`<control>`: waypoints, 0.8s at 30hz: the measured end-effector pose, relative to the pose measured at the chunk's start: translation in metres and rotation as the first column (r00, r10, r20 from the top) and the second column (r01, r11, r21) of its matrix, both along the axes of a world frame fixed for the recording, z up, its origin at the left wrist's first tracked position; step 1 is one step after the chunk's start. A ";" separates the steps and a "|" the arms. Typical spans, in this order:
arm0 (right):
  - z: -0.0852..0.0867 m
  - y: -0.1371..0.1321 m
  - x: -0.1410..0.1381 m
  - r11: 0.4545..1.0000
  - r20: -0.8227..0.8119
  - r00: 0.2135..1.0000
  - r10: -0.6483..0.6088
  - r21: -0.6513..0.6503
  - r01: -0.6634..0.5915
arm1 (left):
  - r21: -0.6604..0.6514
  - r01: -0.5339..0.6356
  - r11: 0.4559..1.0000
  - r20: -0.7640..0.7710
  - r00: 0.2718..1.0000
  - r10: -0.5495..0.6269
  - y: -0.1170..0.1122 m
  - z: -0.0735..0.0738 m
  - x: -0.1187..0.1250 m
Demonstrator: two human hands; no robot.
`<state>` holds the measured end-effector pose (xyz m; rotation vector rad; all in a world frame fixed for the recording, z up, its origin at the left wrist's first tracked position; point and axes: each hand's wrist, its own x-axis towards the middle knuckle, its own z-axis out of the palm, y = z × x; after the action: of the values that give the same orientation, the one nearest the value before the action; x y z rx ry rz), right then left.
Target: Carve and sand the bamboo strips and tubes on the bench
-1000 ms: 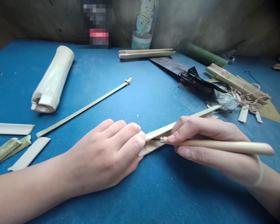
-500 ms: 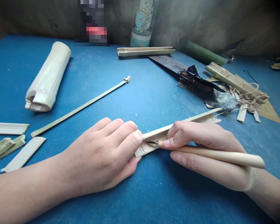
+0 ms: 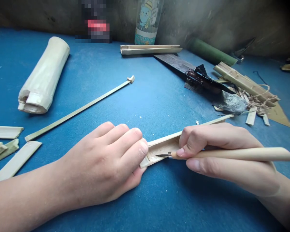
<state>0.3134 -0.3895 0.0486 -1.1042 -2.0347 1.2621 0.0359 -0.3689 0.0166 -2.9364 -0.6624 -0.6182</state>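
A split bamboo strip [image 3: 163, 146] lies on the blue table [image 3: 164, 103], its hollow side up. My left hand [image 3: 111, 161] is closed over its near end and pins it down. My right hand [image 3: 222, 151] grips a carving knife [image 3: 232, 154] with a long pale wooden handle, like a pen. The small metal blade tip rests inside the strip's hollow, just right of my left fingertips. Part of the strip is hidden under my right fingers.
A thin bamboo stick [image 3: 79, 109] lies at centre left, a thick bamboo tube [image 3: 44, 75] behind it. Cut bamboo pieces [image 3: 7, 151] sit at the left edge. A large dark cleaver [image 3: 195, 79], bamboo slats with twine [image 3: 246, 85], a green tube [image 3: 211, 53] and a bottle [image 3: 147, 21] stand at the back.
The knife tip has shifted along the strip's hollow, and more of the blade shows now. The strip has tilted slightly. My left hand keeps its hold.
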 end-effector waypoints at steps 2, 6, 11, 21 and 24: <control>-0.001 0.000 -0.001 0.999 -0.028 0.999 -0.038 -0.004 0.038 | 0.004 0.001 1.000 -0.016 1.000 -0.001 -0.001 0.002 -0.001; 0.002 -0.002 -0.003 0.998 0.009 1.000 -0.020 0.067 0.019 | -0.021 -0.001 1.000 -0.041 0.999 0.000 -0.003 0.005 -0.002; 0.004 -0.003 -0.001 1.000 0.040 0.999 0.013 -0.001 -0.013 | -0.021 0.002 1.000 -0.033 0.999 -0.002 -0.003 0.003 -0.002; 0.000 -0.003 -0.002 1.000 -0.029 0.999 -0.021 0.002 0.021 | -0.015 -0.002 1.000 -0.037 0.999 0.002 -0.002 0.004 -0.002; 0.001 -0.003 -0.004 0.997 -0.024 1.000 -0.018 0.071 0.020 | 0.002 -0.005 1.000 -0.040 0.999 0.005 -0.003 0.004 -0.002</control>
<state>0.3098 -0.3927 0.0492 -1.0686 -2.0309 1.1787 0.0339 -0.3715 0.0211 -2.9358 -0.6649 -0.5584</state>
